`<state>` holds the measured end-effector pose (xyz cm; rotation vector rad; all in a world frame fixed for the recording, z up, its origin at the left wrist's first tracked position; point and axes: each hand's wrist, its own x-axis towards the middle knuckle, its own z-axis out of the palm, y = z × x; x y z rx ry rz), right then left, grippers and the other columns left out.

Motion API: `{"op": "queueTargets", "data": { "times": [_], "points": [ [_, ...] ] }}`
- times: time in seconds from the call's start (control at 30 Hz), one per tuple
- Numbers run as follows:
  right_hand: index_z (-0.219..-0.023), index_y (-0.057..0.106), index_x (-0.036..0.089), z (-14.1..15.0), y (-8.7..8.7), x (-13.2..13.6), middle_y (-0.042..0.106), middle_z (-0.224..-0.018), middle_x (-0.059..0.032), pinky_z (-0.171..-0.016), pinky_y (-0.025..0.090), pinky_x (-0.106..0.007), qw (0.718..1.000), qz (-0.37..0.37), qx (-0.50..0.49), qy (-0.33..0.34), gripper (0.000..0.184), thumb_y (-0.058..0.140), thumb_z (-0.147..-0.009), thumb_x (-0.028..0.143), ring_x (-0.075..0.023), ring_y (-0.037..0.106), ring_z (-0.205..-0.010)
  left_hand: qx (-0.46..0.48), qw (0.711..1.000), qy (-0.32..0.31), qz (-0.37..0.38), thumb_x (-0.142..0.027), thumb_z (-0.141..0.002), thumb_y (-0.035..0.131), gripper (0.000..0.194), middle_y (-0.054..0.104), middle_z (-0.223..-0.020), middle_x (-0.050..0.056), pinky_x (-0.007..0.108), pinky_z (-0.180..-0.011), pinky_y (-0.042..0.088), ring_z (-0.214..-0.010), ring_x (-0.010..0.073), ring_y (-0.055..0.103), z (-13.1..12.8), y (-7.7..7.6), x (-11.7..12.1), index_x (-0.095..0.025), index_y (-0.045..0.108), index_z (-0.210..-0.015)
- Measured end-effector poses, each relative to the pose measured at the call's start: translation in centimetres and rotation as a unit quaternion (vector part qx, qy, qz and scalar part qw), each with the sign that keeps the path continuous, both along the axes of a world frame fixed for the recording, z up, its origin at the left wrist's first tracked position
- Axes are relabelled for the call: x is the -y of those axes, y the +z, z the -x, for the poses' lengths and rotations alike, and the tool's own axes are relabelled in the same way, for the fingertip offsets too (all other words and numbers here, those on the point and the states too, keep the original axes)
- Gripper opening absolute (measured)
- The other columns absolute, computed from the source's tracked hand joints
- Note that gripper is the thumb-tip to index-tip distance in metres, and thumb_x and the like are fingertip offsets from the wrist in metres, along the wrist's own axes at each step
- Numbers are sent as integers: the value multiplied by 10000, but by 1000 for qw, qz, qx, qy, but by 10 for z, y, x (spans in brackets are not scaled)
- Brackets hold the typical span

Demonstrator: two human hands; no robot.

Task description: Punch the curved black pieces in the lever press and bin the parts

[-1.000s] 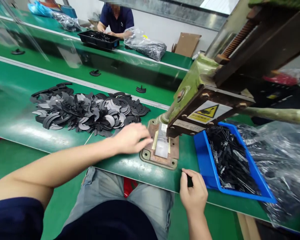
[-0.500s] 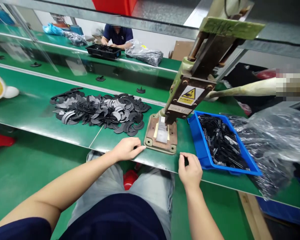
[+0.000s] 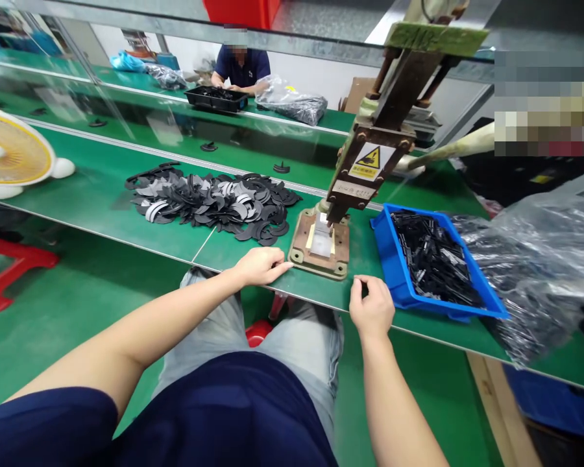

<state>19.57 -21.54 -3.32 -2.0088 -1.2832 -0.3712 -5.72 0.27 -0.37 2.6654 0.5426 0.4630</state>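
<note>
My left hand rests on the table's front edge, just left of the press base. Its fingers are curled in loosely and the thumb points toward the base; nothing shows in it. On the other side, my right hand lies at the edge between the base and a blue bin. Its fingers are also curled, with a small dark gap by the thumb and no object visible. The hand press stands tilted in view, with a pale metal block on its base. A pile of dark curved pieces lies to the left.
Black slender parts fill the bin, with a clear plastic bag beside it. A fan stands far left. Behind, curved pieces lie spaced on a green strip; a person works at a black tray.
My left hand has come down from beside the press base to the table edge. The right hand stays at the edge. The view has shifted, bringing the fan into sight.
</note>
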Motion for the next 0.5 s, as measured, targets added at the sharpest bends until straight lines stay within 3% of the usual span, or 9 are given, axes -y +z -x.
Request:
{"op": "queueTargets", "data": {
  "times": [0.5],
  "points": [
    [-965,665,196,5,5,-3,695,-972,-72,-866,420,-344,999,14,24,-36,251,492,-1029,366,-217,580,-931,2,1000,-3,2,-515,-1053,497,444,643,-789,28,302,-667,358,-750,173,590,2,3,3,-203,551,-742]
  ]
}}
